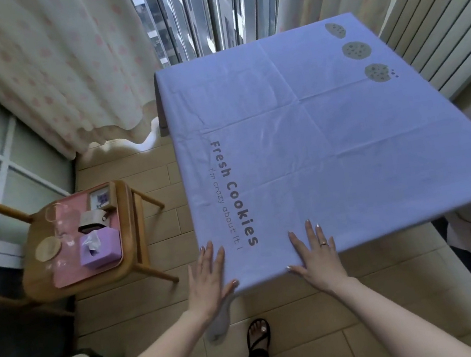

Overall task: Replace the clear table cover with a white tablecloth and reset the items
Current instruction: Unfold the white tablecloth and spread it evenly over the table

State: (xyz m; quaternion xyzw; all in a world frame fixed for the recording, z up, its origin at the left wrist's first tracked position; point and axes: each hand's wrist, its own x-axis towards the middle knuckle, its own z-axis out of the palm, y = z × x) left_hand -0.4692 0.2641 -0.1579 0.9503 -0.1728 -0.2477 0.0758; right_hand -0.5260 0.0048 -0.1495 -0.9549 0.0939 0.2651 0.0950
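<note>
The person is pressing the left hand (210, 278) and right hand (314, 255) flat, fingers released, on the cookie-print tablecloth (328, 132) at its 6 o'clock edge, probably smoothing it over the hidden desk. The tissue box (99, 250) is waiting on the chair (130, 225) at 9 o'clock.

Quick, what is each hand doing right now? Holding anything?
Left hand: open, flat on the tablecloth corner.
Right hand: open, pressing flat on the tablecloth, holding nothing.
</note>
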